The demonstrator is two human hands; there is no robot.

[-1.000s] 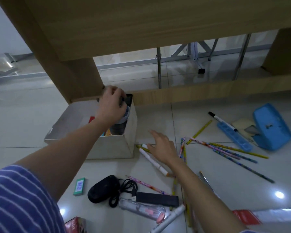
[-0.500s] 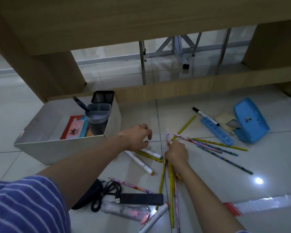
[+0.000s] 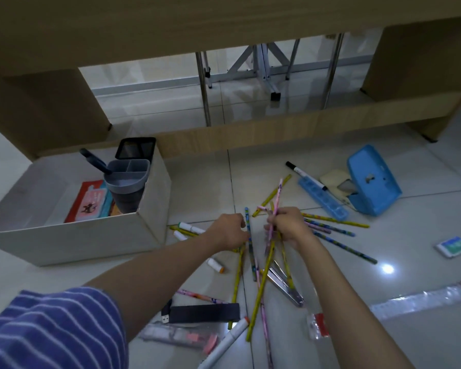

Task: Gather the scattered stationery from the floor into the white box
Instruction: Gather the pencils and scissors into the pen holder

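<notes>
fingers of the right hand [image 3: 286,225] grasp a bundle of pencils [image 3: 266,267]. left hand [image 3: 230,230] at its nine o'clock curls over a blue pencil [image 3: 250,249]; whether it grips it, cannot tell. more pencils [image 3: 336,230] lie at three o'clock on the floor [image 3: 202,187]. white box [image 3: 91,241] sits at nine o'clock.

The right hand [image 3: 286,227] grips a fanned bundle of yellow, pink and blue pencils [image 3: 264,272] slanting toward the viewer, more pencils [image 3: 333,230] lie flat just right of that grip, white markers [image 3: 190,230] left of it, and the open white box [image 3: 72,238] farther left.
</notes>
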